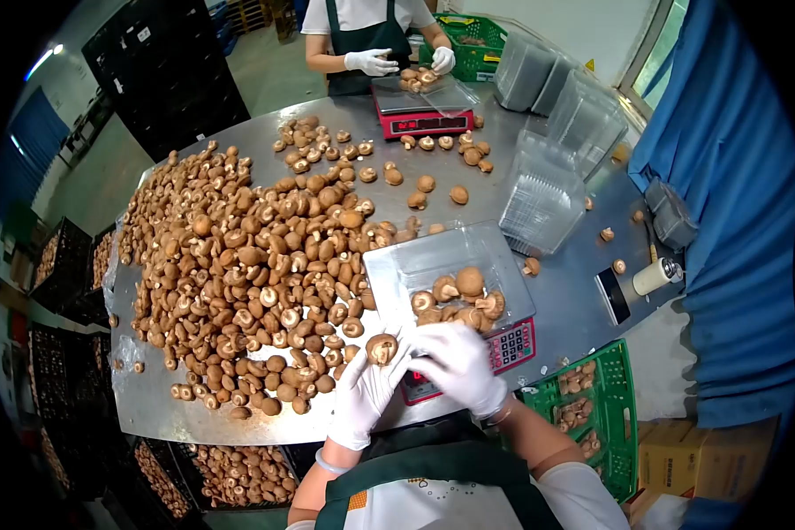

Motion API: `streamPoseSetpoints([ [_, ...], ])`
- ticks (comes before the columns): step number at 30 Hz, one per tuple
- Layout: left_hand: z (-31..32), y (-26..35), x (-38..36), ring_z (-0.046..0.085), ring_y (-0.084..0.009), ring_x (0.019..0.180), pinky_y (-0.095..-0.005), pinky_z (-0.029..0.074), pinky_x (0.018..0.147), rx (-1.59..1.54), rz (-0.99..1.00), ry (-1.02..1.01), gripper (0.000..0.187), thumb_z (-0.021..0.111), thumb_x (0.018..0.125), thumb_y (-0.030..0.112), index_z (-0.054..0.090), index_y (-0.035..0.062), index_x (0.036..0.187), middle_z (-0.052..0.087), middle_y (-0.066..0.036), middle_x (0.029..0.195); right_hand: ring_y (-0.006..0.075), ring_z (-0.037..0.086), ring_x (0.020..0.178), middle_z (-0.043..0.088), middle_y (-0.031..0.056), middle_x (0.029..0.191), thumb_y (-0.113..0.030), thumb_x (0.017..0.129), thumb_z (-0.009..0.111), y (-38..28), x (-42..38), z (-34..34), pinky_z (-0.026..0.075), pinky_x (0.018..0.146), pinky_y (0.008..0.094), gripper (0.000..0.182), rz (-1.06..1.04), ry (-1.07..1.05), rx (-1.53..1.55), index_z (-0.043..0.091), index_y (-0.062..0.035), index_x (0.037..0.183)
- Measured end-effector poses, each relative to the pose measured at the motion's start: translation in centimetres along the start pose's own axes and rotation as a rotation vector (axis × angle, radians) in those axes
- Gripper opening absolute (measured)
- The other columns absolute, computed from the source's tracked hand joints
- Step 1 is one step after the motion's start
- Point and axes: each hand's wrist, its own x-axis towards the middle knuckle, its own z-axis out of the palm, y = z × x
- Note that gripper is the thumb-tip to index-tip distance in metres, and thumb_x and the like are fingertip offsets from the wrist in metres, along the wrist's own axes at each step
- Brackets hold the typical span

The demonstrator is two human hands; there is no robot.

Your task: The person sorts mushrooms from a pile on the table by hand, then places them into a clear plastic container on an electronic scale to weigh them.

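My left hand (367,393), in a white glove, holds a brown shiitake mushroom (382,349) with its gills and stem side showing. Close on its right is my gloved right hand (459,360), its fingers bent together and pointing at the left hand; whatever they may pinch is hidden. Just beyond stands a red digital scale (514,344) with a metal plate (393,265), partly covered by my right hand. A clear plastic tray (477,247) lies on the plate with several mushrooms (470,281) in it.
A large mushroom pile (247,265) covers the left of the metal table (327,424). Stacked clear trays (543,194), a phone (613,296) and a white bottle (655,276) are at right. Across, a co-worker (371,44) uses another scale (424,122). A green crate (623,424) holds packed trays.
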Motion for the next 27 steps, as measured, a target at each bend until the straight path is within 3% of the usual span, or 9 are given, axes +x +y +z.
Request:
streamPoseSetpoints([
  [2,0.0,-1.5,-0.2,0.052,-0.0263,0.124,-0.0415,0.043,0.106,0.158,0.049,0.039,0.047,0.041,0.102,0.021,0.034,-0.0010,0.144,0.051,-0.016,0.137,0.0227,0.062,0.087,0.065,0.0036,0.098,-0.018,0.081,0.072,-0.2,-0.6,1.7,0.048,0.080,0.0356,0.023,0.002,-0.022,-0.048,0.070,-0.0101,0.102],
  [7,-0.8,-2.1,-3.1,0.051,-0.0257,0.127,-0.0430,0.042,0.107,0.647,0.098,0.290,0.046,0.044,0.102,0.026,0.041,-0.0014,0.139,0.050,-0.013,0.138,0.0199,0.060,0.083,0.061,0.0026,0.090,-0.016,0.079,0.062,0.7,-2.7,4.0,0.047,0.074,0.0334,0.023,-0.125,-0.148,-0.155,0.065,-0.0104,0.101],
  [10,-1.4,-2.1,-5.3,0.055,-0.0241,0.121,-0.0388,0.052,0.096,0.709,0.085,0.355,0.043,0.042,0.103,0.024,0.042,-0.0027,0.137,0.052,-0.014,0.134,0.0203,0.059,0.078,0.054,0.0032,0.079,-0.016,0.078,0.063,0.3,-3.6,5.4,0.047,0.072,0.0329,0.009,-0.168,-0.160,-0.102,0.058,-0.0124,0.084],
  [13,-1.2,-0.6,-6.9,0.059,-0.0248,0.116,-0.0387,0.052,0.096,0.703,0.061,0.372,0.043,0.044,0.102,0.025,0.045,-0.0042,0.134,0.056,-0.015,0.129,0.0217,0.061,0.081,0.057,0.0049,0.088,-0.017,0.083,0.059,-1.2,-4.4,4.0,0.048,0.071,0.0352,0.010,-0.081,-0.222,0.047,0.058,-0.0094,0.089],
  [15,-2.4,0.8,-7.3,0.064,-0.0233,0.107,-0.0358,0.057,0.089,0.618,0.088,0.239,0.049,0.050,0.098,0.029,0.047,-0.0033,0.134,0.060,-0.014,0.124,0.0214,0.062,0.080,0.059,0.0041,0.090,-0.020,0.085,0.059,-0.1,-5.1,2.1,0.049,0.071,0.0355,0.012,-0.215,-0.338,0.020,0.060,-0.0093,0.090],
  [17,-2.5,1.7,-7.2,0.067,-0.0221,0.096,-0.0316,0.058,0.079,0.647,0.211,0.336,0.051,0.048,0.099,0.036,0.049,-0.0046,0.130,0.063,-0.014,0.118,0.0185,0.062,0.075,0.059,0.0015,0.082,-0.022,0.083,0.058,2.4,-7.9,0.6,0.050,0.064,0.0344,0.009,-0.212,-0.564,0.081,0.063,-0.0138,0.084],
  [20,-3.6,3.5,-7.5,0.067,-0.0229,0.093,-0.0323,0.058,0.077,0.538,0.204,0.294,0.057,0.038,0.103,0.044,0.051,-0.0068,0.126,0.065,-0.017,0.110,0.0177,0.063,0.073,0.061,-0.0002,0.082,-0.014,0.081,0.059,3.2,-5.1,-5.1,0.050,0.061,0.0313,0.013,-0.200,-0.418,-0.200,0.068,-0.0159,0.090],
  [22,-3.9,3.8,-7.3,0.067,-0.0222,0.086,-0.0321,0.056,0.072,0.604,0.223,0.334,0.058,0.037,0.103,0.046,0.053,-0.0065,0.123,0.065,-0.017,0.107,0.0216,0.065,0.076,0.067,0.0034,0.092,-0.004,0.080,0.060,4.5,-3.1,-6.7,0.050,0.065,0.0350,0.023,0.036,-0.163,-0.234,0.069,-0.0113,0.100],
  [27,-2.5,3.4,-5.9,0.065,-0.0228,0.077,-0.0317,0.054,0.066,0.658,0.064,0.301,0.055,0.041,0.102,0.047,0.056,-0.0051,0.113,0.065,-0.015,0.095,0.0271,0.066,0.080,0.066,0.0068,0.097,-0.006,0.082,0.060,9.5,-0.2,-4.3,0.053,0.066,0.0347,0.030,-0.070,-0.347,-0.337,0.065,-0.0095,0.111],
])
